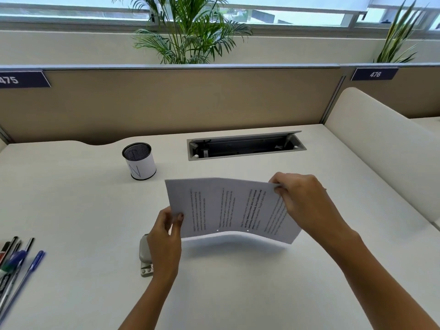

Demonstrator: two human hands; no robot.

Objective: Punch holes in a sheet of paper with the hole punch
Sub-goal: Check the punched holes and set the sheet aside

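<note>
L hand [166,231]: thumb on the printed face, other fingers tucked behind, pinching the near-left edge of the sheet of paper [232,208]. R hand [301,198]: fingertips closed on the sheet's far-right corner, thumb side hidden behind the knuckles. Sheet is held up off the desk [238,294] between both hands, turned sideways so the text lines run vertically, bowed upward in the middle w/ a soft crease down from the top edge. White paper, black print in three or four blocks, one short block in bold toward the right. Two small round holes show along the near (bottom) edge, close together near its middle; shadow of the sheet falls on the desk just under it. Hole punch [144,252], grey metal, lies on the desk just left of and below the sheet, partly hidden by the L wrist, not touching the paper. Mesh pen cup [139,160] w/ white wrap stands beyond the sheet, to its left. Pens [16,263] lie well left of the sheet at the desk edge. Open cable tray [245,146] sits beyond the sheet.
</note>
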